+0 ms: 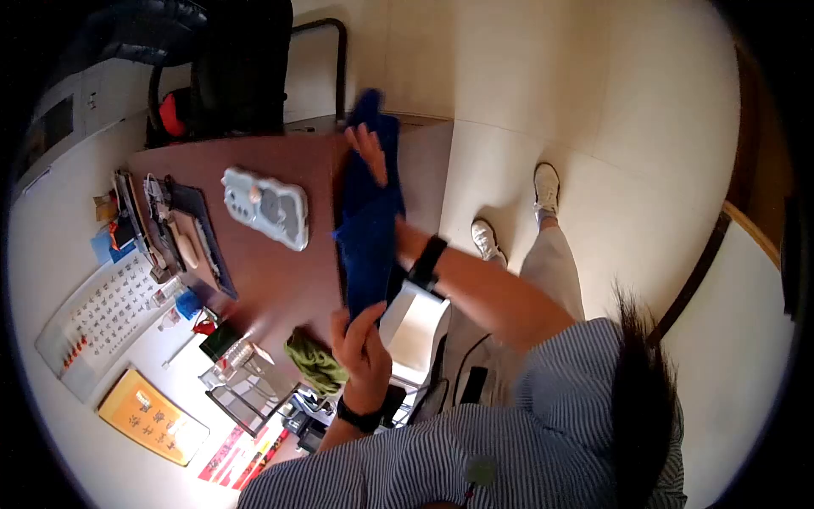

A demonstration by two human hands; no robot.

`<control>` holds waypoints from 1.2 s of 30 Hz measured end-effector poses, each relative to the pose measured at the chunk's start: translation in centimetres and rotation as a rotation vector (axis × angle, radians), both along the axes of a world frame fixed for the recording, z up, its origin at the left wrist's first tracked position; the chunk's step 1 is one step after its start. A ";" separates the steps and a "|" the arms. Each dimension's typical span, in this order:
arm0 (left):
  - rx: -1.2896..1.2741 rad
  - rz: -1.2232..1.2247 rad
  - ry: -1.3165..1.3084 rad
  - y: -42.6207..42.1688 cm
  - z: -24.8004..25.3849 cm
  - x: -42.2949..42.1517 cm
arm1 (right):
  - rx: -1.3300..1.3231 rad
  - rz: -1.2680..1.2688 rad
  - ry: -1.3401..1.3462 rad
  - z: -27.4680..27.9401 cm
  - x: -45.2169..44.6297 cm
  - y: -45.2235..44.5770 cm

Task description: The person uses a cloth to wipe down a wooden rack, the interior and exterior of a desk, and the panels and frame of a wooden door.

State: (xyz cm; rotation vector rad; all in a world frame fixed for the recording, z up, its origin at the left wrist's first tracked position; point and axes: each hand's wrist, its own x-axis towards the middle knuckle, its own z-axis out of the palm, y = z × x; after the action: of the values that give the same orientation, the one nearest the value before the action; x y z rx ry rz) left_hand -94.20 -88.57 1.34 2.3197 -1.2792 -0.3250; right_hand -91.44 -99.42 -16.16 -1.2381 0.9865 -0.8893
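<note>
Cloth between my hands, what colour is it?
The cloth is deep blue, best seen in the head view, the only one here.

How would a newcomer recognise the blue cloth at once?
Start at the brown desk. At its edge, the left hand and right hand touch a long blue cloth. Its deep blue separates it from the crumpled green cloth nearby.

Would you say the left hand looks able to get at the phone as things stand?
Probably yes: the brown tabletop between the left hand and the phone looks unobstructed, though that hand seems to hold the blue cloth and may need to release it first.
</note>
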 end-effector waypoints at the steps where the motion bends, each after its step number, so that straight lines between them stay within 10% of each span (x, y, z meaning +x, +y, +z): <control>1: 0.047 0.046 0.012 0.3 -0.8 -0.2 | -0.048 -0.008 0.015 0.4 1.2 0.0; 11: 0.522 0.071 0.108 2.9 -15.7 1.8 | -0.283 -0.103 -0.104 -14.3 4.4 4.1; 26: 0.538 -0.012 0.124 -5.2 -42.5 5.5 | -0.098 -0.248 0.300 -53.4 6.5 1.5; 32: 0.519 -0.013 0.122 -6.6 -42.3 4.7 | 0.030 -0.399 0.238 -55.1 7.8 1.6; 36: 0.407 0.010 0.111 -7.2 -35.3 1.8 | 0.139 -0.476 0.076 -45.1 7.3 2.9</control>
State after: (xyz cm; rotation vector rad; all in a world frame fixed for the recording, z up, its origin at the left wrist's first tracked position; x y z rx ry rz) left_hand -92.43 -95.79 -33.99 2.5931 -1.2366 -0.7617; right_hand -84.19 -96.56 -61.27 -0.9374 1.4132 -1.1215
